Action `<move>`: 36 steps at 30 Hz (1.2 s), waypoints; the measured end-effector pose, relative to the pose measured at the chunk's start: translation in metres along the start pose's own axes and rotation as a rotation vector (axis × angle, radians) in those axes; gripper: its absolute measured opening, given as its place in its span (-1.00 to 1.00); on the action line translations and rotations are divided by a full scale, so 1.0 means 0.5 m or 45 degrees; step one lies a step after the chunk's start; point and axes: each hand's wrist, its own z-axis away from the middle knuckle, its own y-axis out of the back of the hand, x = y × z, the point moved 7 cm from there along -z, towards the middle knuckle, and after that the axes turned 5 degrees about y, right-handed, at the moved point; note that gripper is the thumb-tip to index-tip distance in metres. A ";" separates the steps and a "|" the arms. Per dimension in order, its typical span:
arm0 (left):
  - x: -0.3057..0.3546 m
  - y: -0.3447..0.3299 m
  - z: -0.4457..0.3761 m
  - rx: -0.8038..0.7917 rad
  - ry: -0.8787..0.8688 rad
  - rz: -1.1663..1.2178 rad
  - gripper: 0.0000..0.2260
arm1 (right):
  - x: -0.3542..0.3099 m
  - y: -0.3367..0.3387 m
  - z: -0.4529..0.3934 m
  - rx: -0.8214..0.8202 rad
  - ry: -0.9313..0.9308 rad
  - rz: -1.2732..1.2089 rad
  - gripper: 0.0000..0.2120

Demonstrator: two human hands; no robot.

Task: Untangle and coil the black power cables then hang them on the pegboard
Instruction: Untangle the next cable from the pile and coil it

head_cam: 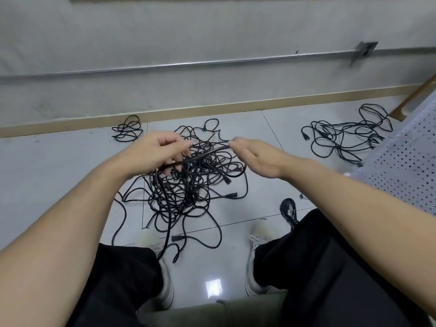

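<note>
- Over the tiled floor (264, 263), at about 12 o'clock from the person's knees, both bare hands hold up one stretch of black cable (203, 155) above the main tangle.
- Left hand (155, 152) has its fingers curled round the cable, which runs out under the palm and drops toward 6 o'clock, down between the shoes.
- Right hand (250, 156) pinches the other end of that stretch at its fingertips, at 3 o'clock from the left hand; the cable is taut and blurred between the two.
- Directly beneath the hands lies the big tangled heap of black power cables (188, 190), loops spreading over the tiles, several plug ends showing at its 3 o'clock edge.
- A small loose bundle (128, 128) sits by the skirting at 10 o'clock from the heap, apart from it.
- Another sprawling tangle (342, 138) lies at 2 o'clock, just beside the white perforated pegboard (408, 166) leaning in from the right edge.
- A short coiled cable (289, 211) rests near the right knee, at 4 o'clock from the heap.
- Along the grey wall runs a metal conduit (188, 64) to a socket box (364, 50).
- No brand, label or writing can be read anywhere.
</note>
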 end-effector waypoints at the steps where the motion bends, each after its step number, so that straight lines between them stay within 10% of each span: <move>1: 0.009 -0.021 0.002 -0.069 -0.011 -0.036 -0.76 | -0.012 -0.007 -0.004 -0.008 0.042 0.034 -0.67; 7: 0.064 -0.090 0.002 -0.100 -0.182 -0.210 -0.63 | -0.074 -0.040 -0.017 -0.098 0.197 0.032 -0.89; 13: 0.097 -0.006 0.026 0.162 -0.291 0.042 -0.45 | 0.025 -0.078 -0.004 -0.411 -0.082 0.279 -0.70; 26: -0.071 0.031 0.005 -0.055 0.233 -0.078 -0.43 | -0.007 0.009 -0.013 0.135 -0.191 -0.076 -0.65; 32: 0.017 -0.087 -0.008 -0.279 0.111 0.172 -0.61 | -0.052 -0.015 -0.020 0.144 -0.066 0.012 -0.62; 36: 0.061 -0.075 -0.009 -0.082 -0.069 0.097 -0.64 | -0.041 -0.018 -0.005 0.029 0.003 -0.203 -0.64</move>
